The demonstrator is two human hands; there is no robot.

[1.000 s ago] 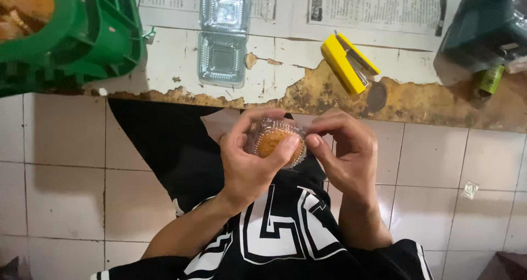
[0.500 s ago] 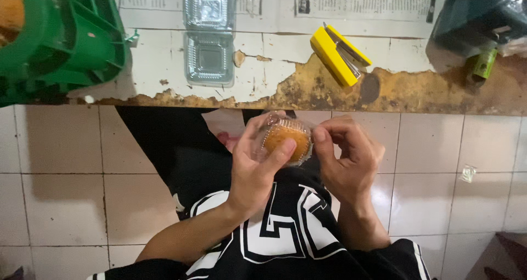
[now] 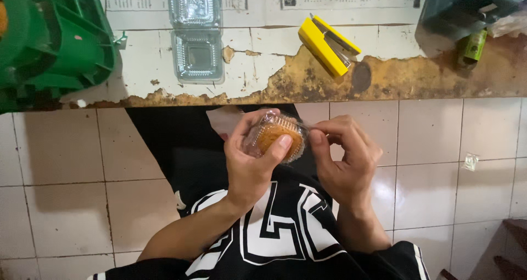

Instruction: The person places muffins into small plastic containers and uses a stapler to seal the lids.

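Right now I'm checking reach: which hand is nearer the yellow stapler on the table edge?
Right. The right hand sits just below the yellow stapler, pinching the clear pastry container's edge. The left hand grips that container farther left.

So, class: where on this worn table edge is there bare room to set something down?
Bare patches: between the open clear plastic clamshell and the yellow stapler, and between stapler and small green bottle. Crowded: far left, by the green plastic crate.

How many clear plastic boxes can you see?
2. One closed clear box with a brown cake inside is held in the left hand. One empty open clear box lies on the worn table. More may be hidden.
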